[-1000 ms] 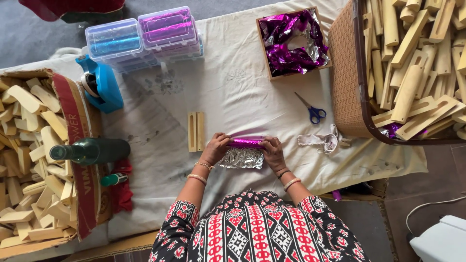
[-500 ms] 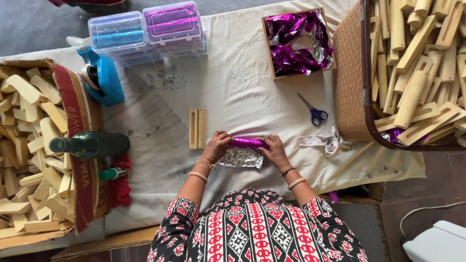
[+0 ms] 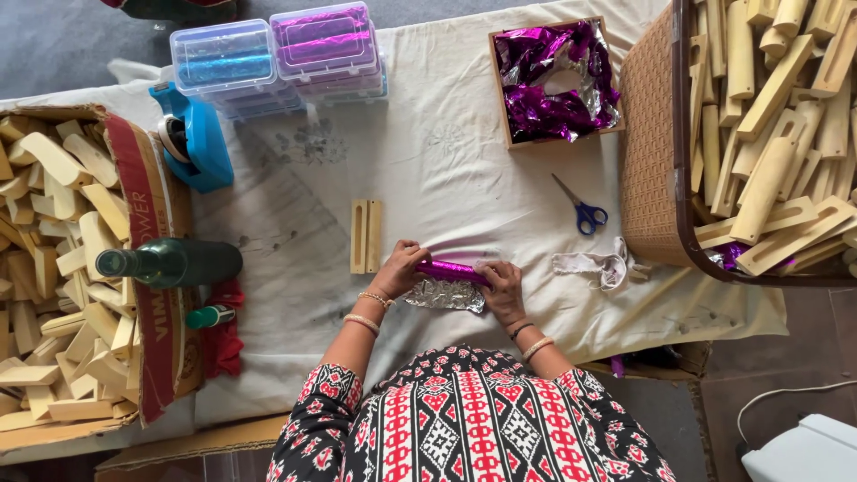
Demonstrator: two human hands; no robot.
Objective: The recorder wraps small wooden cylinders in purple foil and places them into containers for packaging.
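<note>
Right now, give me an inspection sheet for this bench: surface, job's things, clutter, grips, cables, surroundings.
Surface: white cloth over the table, creased, grey smudges.
Job's things: purple-foil roll lying flat, loose silver foil on its near side; slotted wood piece to its left.
Clutter: scissors, rag, tape dispenser, green bottle, two clear boxes, tray of purple foil.
Grips: left hand and right hand each closed on an end of the roll.
Cables: white cord on the floor, lower right.
Surroundings: carton of wood pieces left, basket of wood pieces right, white device.
</note>
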